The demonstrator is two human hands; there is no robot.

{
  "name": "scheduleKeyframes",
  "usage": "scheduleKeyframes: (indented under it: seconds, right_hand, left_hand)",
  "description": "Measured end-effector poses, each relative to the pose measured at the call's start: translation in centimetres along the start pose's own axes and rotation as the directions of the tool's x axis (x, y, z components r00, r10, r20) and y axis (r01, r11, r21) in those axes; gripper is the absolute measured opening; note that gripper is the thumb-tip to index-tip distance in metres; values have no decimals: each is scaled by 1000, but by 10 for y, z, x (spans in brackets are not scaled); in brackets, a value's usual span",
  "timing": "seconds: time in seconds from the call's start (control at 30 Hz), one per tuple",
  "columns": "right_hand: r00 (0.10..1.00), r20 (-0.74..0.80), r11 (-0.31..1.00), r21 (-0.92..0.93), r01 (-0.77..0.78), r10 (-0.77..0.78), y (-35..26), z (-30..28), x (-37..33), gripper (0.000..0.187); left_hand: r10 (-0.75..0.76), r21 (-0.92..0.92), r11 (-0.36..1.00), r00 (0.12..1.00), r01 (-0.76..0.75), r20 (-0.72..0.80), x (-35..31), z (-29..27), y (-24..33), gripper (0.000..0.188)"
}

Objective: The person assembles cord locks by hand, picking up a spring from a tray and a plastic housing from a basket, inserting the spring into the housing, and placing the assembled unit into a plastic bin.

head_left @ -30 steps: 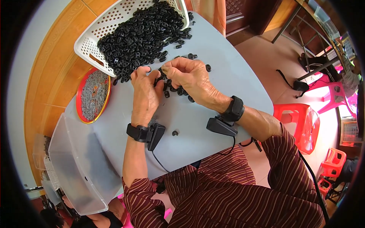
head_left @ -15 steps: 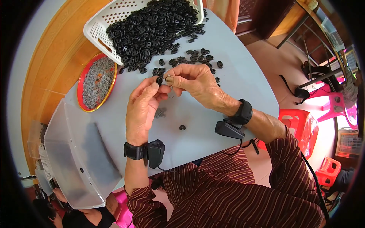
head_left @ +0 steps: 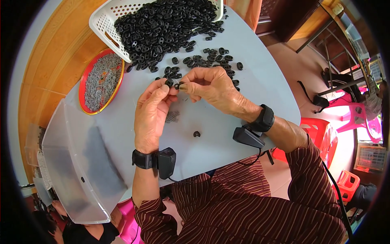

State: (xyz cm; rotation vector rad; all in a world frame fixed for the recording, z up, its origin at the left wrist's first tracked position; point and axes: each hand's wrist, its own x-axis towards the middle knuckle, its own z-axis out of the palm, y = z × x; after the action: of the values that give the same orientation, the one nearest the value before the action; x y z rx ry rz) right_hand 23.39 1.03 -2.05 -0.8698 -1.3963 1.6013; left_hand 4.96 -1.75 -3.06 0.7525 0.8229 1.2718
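Observation:
My left hand [head_left: 151, 110] pinches a small black oval plastic piece [head_left: 169, 82] between thumb and fingertips. Close beside it, my right hand [head_left: 215, 90] has thumb and forefinger closed on a smaller black part [head_left: 177, 86], whose exact kind is hard to make out. The two parts are nearly touching. Below the hands lies a small heap of thin grey metal pins [head_left: 172, 116], and nearer me a single dark curved piece [head_left: 196, 133] rests on the table [head_left: 215, 146]. Loose black two-holed pieces [head_left: 211, 59] are scattered just beyond my fingers.
A white perforated basket [head_left: 106, 25] spills a mass of black pieces at the back. To its left stands a red, gold-rimmed bowl [head_left: 83, 91] of grey metal pins. A clear plastic box [head_left: 65, 162] sits at the left edge. Red stools [head_left: 325, 138] are at the right.
My right fingertips, which showed a pale thin bit, now show a small dark part beside the left hand's piece. The left hand's piece has turned. The whole view has shifted slightly.

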Motion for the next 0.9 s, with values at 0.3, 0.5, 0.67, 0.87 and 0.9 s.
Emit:
scheduleKeyframes:
  seconds: [0.3,0.5,0.67,0.87,0.9]
  right_hand:
    - [997,47,981,-190,-49,59,-5,-1,0,13]
    - [996,37,978,-199,-71,80,-8,0,-1,14]
    - [996,35,980,-184,-73,81,-7,0,-1,15]
    - [996,26,981,-177,-76,82,-7,-1,-2,16]
    - [996,21,981,-177,-78,83,-7,0,-2,16]
  left_hand:
    - [20,-42,999,994,-25,-109,0,4,-7,20]
    - [31,8,1000,996,-31,-85,-2,9,-5,19]
    - [103,229,970,990,-79,-94,-5,11,-1,23]
    - [133,310,946,985,-91,-114,-6,13,-1,23]
    - [133,310,946,984,-92,-116,-7,13,0,23]
